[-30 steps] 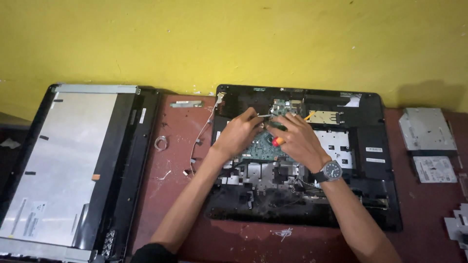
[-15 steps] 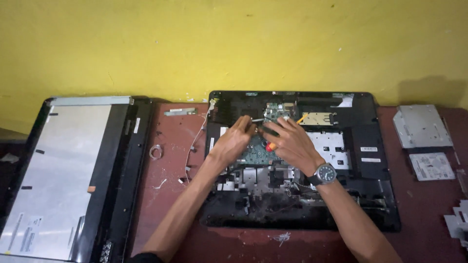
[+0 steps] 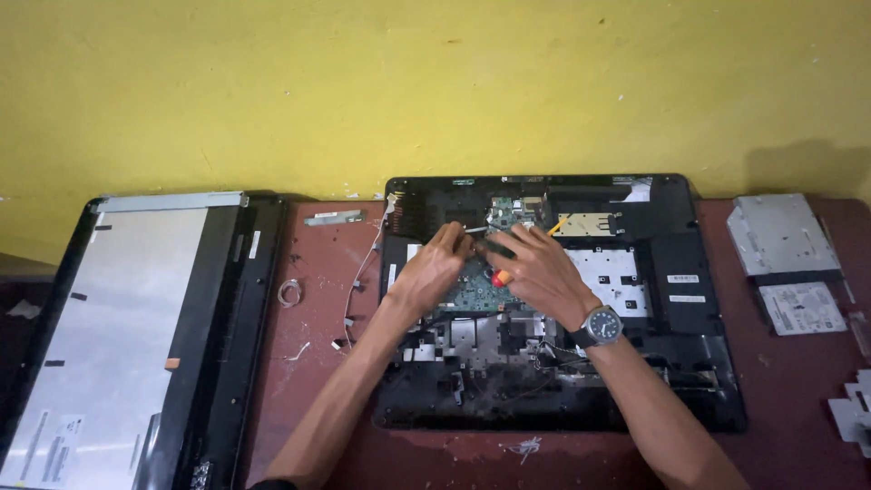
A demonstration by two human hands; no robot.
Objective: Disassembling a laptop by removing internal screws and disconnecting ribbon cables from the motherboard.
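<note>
An opened black laptop base (image 3: 689,363) lies on the red-brown table, its green circuit board (image 3: 474,292) exposed in the middle. My left hand (image 3: 434,269) rests on the board, its fingertips pinching a small part near the board's top. My right hand (image 3: 537,270), a wristwatch (image 3: 601,325) on its wrist, grips a screwdriver with a red and black handle (image 3: 498,275) and holds it against the board right next to the left hand. The screwdriver's tip is hidden between the fingers.
A detached screen panel (image 3: 109,336) lies at the left. Loose white cables (image 3: 358,272) and a small wire coil (image 3: 288,292) sit between it and the base. A silver optical drive (image 3: 780,234) and a hard drive (image 3: 803,307) lie at the right; yellow wall behind.
The view has shifted slightly, so everything sits a little lower and to the left. Both hands stay together on the board with small finger movements.
</note>
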